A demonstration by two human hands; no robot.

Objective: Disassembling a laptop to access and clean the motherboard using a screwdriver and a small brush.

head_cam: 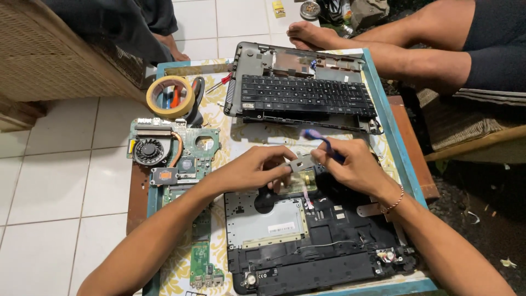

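1. The left hand (257,167) pinches a small grey metal bracket (300,163) by its left end, fingers closed on it, just above the upturned laptop base (307,241).
2. The right hand (353,164) is clamped round a blue-handled tool (318,140), probably a small brush, though its tip is blurred.
3. The bracket's long axis runs left to right, between the two hands. The tool's handle slants up and to the left of the right hand, above the bracket's right end; the right hand is the nearer to that end.
4. Count: one bracket, one tool, one laptop base, one keyboard panel (307,93) beyond it, one motherboard (175,159) with a single fan to the left, one roll of tape (170,96).
5. Another person's bare legs (394,41) lie across the far side, well apart from the hands.
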